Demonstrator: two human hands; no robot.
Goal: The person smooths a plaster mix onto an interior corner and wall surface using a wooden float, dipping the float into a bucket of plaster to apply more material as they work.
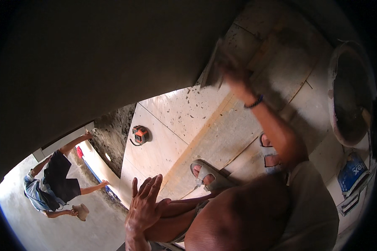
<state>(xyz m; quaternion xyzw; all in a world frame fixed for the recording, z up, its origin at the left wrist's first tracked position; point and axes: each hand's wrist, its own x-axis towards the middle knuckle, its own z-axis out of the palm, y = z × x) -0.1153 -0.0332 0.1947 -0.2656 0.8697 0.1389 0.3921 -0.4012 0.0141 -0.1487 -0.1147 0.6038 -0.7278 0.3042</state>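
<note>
My right hand [235, 79] is stretched forward, blurred by motion, with a dark bracelet on the wrist. Its fingers are closed on a flat, trowel-like tool [211, 69], held against the edge of a large dark surface [92, 54]. Shadow and blur hide the tool's exact shape. My left hand [144, 205] is raised near my knee, fingers stretched out, holding nothing. Beneath my hands is a floor of pale tiles [171, 113], scattered with small dark crumbs near the right hand.
An orange and black tape measure [140, 134] lies on the tiles. At the right stands a round basin [333, 100] with grey material inside, near a blue packet [352, 171]. My sandalled foot [209, 178] is on the floor. Another person [54, 180] bends at the lower left.
</note>
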